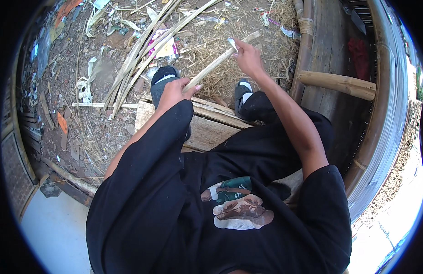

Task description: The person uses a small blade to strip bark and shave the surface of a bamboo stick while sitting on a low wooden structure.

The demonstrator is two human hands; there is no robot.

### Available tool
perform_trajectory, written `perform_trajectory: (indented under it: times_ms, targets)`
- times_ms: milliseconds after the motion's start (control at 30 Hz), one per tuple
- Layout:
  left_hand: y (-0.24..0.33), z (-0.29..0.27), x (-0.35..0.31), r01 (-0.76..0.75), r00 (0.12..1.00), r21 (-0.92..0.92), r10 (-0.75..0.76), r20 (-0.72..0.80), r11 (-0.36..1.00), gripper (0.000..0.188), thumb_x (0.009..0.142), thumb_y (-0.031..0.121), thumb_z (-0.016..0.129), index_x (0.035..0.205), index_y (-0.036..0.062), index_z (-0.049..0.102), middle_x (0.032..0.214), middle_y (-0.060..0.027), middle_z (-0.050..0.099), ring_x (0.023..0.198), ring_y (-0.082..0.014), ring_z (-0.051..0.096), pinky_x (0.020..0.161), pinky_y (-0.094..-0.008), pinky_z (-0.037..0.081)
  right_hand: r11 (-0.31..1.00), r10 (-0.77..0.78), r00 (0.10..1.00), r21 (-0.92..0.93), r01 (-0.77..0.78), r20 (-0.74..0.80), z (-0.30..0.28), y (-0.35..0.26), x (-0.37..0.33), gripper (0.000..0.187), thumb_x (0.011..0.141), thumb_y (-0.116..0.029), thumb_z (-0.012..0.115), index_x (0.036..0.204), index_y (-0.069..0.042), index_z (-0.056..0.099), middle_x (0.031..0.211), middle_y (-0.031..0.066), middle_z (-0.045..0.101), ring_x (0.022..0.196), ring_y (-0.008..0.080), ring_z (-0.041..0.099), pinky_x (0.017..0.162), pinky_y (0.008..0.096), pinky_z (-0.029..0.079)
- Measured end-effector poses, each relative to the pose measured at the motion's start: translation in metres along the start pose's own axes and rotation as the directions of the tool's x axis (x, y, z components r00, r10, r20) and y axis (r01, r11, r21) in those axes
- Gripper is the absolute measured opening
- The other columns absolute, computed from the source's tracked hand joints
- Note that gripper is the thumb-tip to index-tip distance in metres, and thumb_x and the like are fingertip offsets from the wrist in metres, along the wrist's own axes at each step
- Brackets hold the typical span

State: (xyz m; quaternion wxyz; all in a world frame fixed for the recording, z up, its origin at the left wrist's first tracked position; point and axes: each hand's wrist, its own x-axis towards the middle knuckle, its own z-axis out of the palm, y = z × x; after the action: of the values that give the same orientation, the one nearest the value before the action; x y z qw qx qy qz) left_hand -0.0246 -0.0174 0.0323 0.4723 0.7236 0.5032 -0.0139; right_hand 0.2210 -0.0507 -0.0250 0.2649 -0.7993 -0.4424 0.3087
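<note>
A pale strip of split bamboo [214, 65] slants up to the right between my two hands, above the ground. My left hand [174, 93] is closed around its lower end, near my left knee. Farther out, my right hand [249, 58] is closed at the strip's upper part, fingers against it. A small whitish, shiny piece [232, 44] shows at my right fingertips; whether it is a blade or a wrap I cannot tell. The strip's far tip sticks out past the right hand.
Long bamboo strips [134, 59] lie bundled on the littered ground at the left. A wooden board [207, 132] lies beneath my legs, by my sandalled feet. On the right, a bamboo crosspiece [337, 84] juts from a bamboo frame. Straw [211, 86] and plastic scraps [86, 86] are scattered about.
</note>
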Motion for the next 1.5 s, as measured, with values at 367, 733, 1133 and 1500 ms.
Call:
perform_trajectory:
  times_ms: [367,733,1133,1500]
  targets:
    - [0.003,-0.003,-0.002,-0.018,1.000,0.038,0.018,0.002,0.999,0.027,0.084,0.027,0.067,0.090,0.0002,0.067,0.062,-0.0191,0.056,0.055,-0.0285,0.055,0.056,-0.0393,0.040,0.999,0.010,1.000,0.043,-0.009,-0.023,0.003,-0.010,-0.013,0.043,0.086,-0.002,0.043,0.124,-0.014,0.058,0.096,0.0257,0.064,0.089,0.0393,0.064,0.082,0.0456,0.050]
    - [0.009,-0.004,-0.004,0.017,1.000,0.021,-0.017,0.015,1.000,0.028,0.086,0.028,0.066,0.090,0.0001,0.067,0.062,-0.0197,0.057,0.055,-0.0293,0.055,0.056,-0.0397,0.041,0.994,0.065,0.987,0.093,-0.052,-0.144,0.007,-0.002,-0.017,0.040,0.087,-0.002,0.045,0.125,-0.009,0.058,0.098,0.0241,0.065,0.092,0.0400,0.063,0.086,0.0429,0.048]
    - [0.003,0.000,-0.001,-0.003,1.000,0.044,0.003,-0.004,0.999,0.030,0.086,0.028,0.065,0.089,-0.0022,0.064,0.063,-0.0218,0.058,0.059,-0.0351,0.057,0.059,-0.0411,0.043,0.994,-0.108,0.986,0.046,0.103,0.125,0.032,-0.001,-0.027,0.042,0.088,-0.002,0.042,0.125,-0.014,0.059,0.106,0.0245,0.063,0.097,0.0373,0.063,0.089,0.0411,0.048]
    - [0.001,0.000,0.000,-0.004,1.000,0.071,0.006,-0.028,0.997,0.031,0.087,0.028,0.065,0.087,-0.0033,0.063,0.062,-0.0222,0.057,0.058,-0.0378,0.055,0.058,-0.0422,0.042,0.995,-0.096,0.968,0.025,0.093,0.233,0.011,-0.024,-0.023,0.046,0.089,-0.003,0.041,0.131,-0.016,0.053,0.101,0.0237,0.064,0.089,0.0367,0.065,0.083,0.0407,0.052]
